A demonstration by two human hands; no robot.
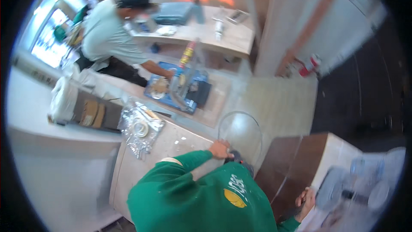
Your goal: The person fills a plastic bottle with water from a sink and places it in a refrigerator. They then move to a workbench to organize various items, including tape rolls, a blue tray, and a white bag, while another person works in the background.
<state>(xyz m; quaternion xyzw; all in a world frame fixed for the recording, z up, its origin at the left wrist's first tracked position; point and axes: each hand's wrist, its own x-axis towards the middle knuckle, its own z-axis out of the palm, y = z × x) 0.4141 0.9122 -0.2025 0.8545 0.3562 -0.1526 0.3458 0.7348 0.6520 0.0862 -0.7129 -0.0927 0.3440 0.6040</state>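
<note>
At the right end of a pale wooden worktop [180,141], my left hand [219,149] has its fingers closed beside a dark object [237,158], partly hidden by my green sleeve. Blur hides what the fingers grip, if anything. A thin cable [242,112] loops out over the floor from near that object. My right hand [305,202] is off to the lower right, fingers curled, by the edge of a brown cabinet with a pale top [339,150]. Whether anything lies inside those fingers is hidden.
A co-worker [109,34] reaches into a blue case [161,96] of tools on the floor. Clear plastic bag with tape rolls [139,128] lies on my worktop. Bottles and a grey case [174,13] stand on the far table [236,38]. Plastic-wrapped items [367,167] sit at right.
</note>
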